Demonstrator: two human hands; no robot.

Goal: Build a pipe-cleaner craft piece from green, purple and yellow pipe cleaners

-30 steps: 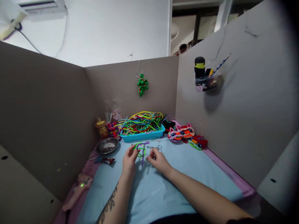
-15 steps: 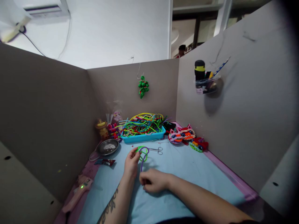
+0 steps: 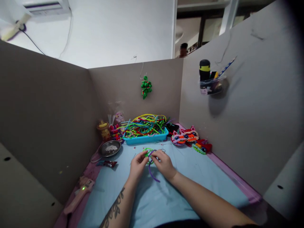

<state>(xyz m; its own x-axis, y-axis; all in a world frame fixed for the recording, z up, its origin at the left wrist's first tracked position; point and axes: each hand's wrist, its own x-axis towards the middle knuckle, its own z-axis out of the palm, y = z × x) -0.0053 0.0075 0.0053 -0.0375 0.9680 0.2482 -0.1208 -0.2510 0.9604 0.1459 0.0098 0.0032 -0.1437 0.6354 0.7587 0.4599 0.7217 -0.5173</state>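
My left hand (image 3: 139,162) is closed in a pinch on a small shape of bent green pipe cleaner (image 3: 148,149). A purple pipe cleaner (image 3: 152,175) passes through or around the green shape, its free end curving down toward me. Against the left fingertips, my right hand (image 3: 164,163) pinches the purple strand near where it meets the green one. The exact crossing is hidden by my fingers. Behind the right hand lies a pair of scissors (image 3: 163,150), mostly covered by it.
A blue tray (image 3: 142,140) heaped with colourful pipe cleaners stands at the back. To its right lie several finished fuzzy pieces (image 3: 190,136). On the left are a metal bowl (image 3: 108,153) with small white bits, a dark wrapper (image 3: 110,164) and a pink glue gun (image 3: 78,196). Grey partitions surround the table.
My right hand pulled the purple strand down toward me, then moved back up to meet the left fingers. The purple end now hangs loose below. My left hand shifted slightly right.
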